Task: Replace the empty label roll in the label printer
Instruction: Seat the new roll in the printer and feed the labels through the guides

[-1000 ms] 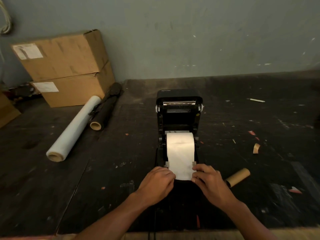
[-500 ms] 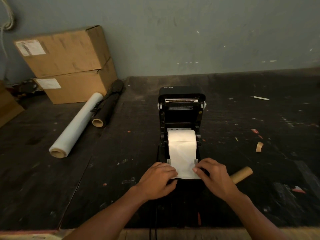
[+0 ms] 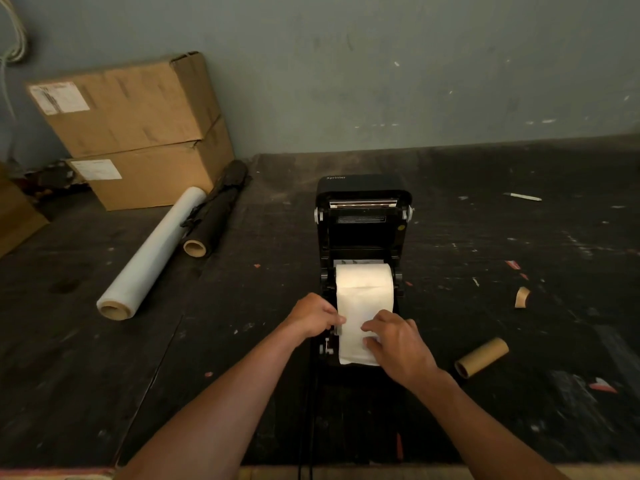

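My right hand covers the near right corner of the label strip. I can't read the sticker inside the printer lid. A box is cut off at the left edge.

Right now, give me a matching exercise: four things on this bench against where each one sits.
Things:
1. label roll
2. empty cardboard core
3. clear film roll
4. pen

Places:
A. far right of the bench, beyond the printer
B. left of the printer, lying beside a dark roll
C. inside the open printer, with its paper drawn forward under the right hand
D. lying on the bench just right of the right hand

Pairs: 1-C, 2-D, 3-B, 4-A
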`<action>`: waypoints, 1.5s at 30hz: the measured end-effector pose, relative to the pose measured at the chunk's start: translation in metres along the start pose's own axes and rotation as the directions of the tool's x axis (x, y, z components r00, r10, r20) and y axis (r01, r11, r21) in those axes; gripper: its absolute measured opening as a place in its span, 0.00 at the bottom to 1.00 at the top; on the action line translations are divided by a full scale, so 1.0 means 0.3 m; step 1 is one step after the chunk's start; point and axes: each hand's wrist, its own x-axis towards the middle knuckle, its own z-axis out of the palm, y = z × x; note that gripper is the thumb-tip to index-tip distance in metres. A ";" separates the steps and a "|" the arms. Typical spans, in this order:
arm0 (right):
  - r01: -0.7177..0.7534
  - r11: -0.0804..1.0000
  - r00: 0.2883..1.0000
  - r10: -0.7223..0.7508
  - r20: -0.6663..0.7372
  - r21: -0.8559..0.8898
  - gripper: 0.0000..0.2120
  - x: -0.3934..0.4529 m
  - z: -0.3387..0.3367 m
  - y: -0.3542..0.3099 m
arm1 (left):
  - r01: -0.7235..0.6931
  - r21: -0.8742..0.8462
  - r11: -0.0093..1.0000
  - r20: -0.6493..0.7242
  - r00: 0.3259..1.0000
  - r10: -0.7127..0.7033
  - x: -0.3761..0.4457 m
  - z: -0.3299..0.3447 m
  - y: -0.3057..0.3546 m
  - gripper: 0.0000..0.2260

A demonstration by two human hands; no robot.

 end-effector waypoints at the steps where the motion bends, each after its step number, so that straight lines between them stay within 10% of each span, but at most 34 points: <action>1: 0.002 1.000 1.000 -0.002 -0.003 0.009 0.15 0.000 0.000 0.002 | 0.010 -0.011 1.000 0.010 1.000 -0.010 0.006 -0.005 -0.001 0.08; 17: 0.061 0.998 0.989 -0.057 0.137 -0.026 0.19 -0.046 -0.019 0.027 | 0.419 0.180 0.890 0.175 0.877 -0.448 0.088 -0.078 0.086 0.14; 29: 0.047 0.983 0.989 -0.021 0.147 -0.180 0.11 -0.003 -0.069 0.003 | 0.391 0.155 0.907 0.136 0.901 -0.412 0.102 -0.059 0.077 0.08; 33: 0.046 0.977 0.988 -0.014 0.153 -0.208 0.12 -0.043 -0.070 0.002 | 0.239 0.267 0.934 0.048 0.964 -0.261 0.064 -0.057 0.099 0.09; 37: 0.022 0.999 0.970 -0.011 0.242 -0.041 0.22 -0.095 -0.089 0.042 | -0.151 0.375 0.914 -0.152 0.963 0.222 -0.048 -0.023 0.067 0.19; 45: 0.031 1.000 0.996 -0.031 0.081 -0.004 0.15 -0.145 -0.060 0.070 | -0.579 0.500 0.644 0.276 0.812 0.515 -0.156 0.049 -0.090 0.25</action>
